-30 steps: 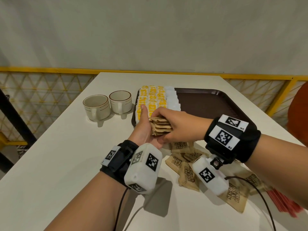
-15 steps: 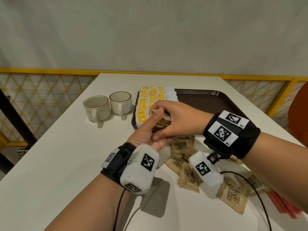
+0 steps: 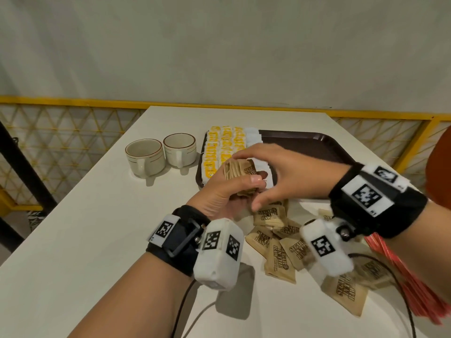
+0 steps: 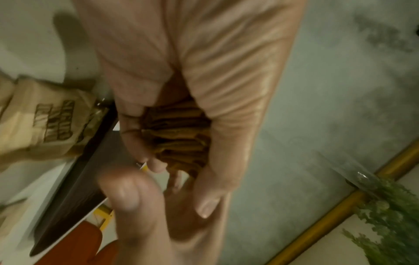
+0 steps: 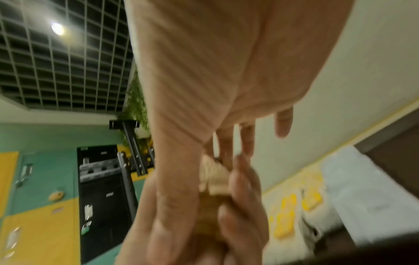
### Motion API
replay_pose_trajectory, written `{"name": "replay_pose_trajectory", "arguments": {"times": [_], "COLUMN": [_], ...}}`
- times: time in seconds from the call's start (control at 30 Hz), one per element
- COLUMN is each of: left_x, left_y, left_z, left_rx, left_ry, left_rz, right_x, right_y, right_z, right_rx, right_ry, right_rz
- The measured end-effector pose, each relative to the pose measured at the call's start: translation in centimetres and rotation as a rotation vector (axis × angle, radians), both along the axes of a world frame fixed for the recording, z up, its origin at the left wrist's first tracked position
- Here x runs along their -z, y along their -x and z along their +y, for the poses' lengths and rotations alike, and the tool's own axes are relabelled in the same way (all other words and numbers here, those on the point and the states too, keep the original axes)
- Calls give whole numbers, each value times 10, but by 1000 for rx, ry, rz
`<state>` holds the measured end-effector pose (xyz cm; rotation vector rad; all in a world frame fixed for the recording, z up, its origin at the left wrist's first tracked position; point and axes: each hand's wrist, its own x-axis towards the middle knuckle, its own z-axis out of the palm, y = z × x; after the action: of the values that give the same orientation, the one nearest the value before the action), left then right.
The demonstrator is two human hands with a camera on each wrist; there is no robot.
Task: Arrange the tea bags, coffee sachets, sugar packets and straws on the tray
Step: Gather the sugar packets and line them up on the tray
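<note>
The head view shows the whole scene: the left hand (image 3: 220, 196) grips a stack of brown sugar packets (image 3: 240, 170), its fingers curled round the lower end and the thumb pressed on the printed front. The stack stands almost upright, its long axis running from the palm up and a little away from the person, with the packet edges fanned on the left side. The right hand (image 3: 280, 174) arches over the stack with spread fingers; whether they pinch the stack or only touch it, this view does not tell.

The left wrist view gives what the head view hides: the layered packet edges (image 4: 179, 136) wedged between the left fingers and the thumb. In the right wrist view the pale top of the stack (image 5: 213, 177) stands between the right thumb and fingertips, but the picture is too blurred to read the grip.

Just beyond the fingers lies the dark tray (image 3: 314, 147), with yellow sachets (image 3: 219, 147) in rows at its left end. Loose sugar packets (image 3: 280, 250) lie on the bench (image 3: 97, 240) below the right hand, red straws (image 3: 412, 281) near the right wrist, and two cups (image 3: 161, 154) left of the tray.
</note>
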<state>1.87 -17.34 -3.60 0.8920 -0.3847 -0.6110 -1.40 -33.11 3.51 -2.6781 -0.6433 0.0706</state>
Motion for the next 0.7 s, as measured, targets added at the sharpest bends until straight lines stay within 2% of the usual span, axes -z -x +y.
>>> {"name": "replay_pose_trajectory", "arguments": {"times": [0.1,0.23,0.47,0.7], "left_x": [0,3,4,4], "left_y": [-2,0,1,-3], "left_z": [1,2,3,4], "left_rx": [54,107,236,274], "left_ry": [-65,-109,-126,-77], "left_rz": [-44,-83,-102,-85], "right_x": [-11,-7,-7,-10], "right_y": [4,6,3,1], "right_z": [-15,-16,-21,-23], "right_rx": [-35,-46,-34,-28], "right_ry": [-128,-249,-261,-332], "right_rz": [-53,-75,-3,103]}}
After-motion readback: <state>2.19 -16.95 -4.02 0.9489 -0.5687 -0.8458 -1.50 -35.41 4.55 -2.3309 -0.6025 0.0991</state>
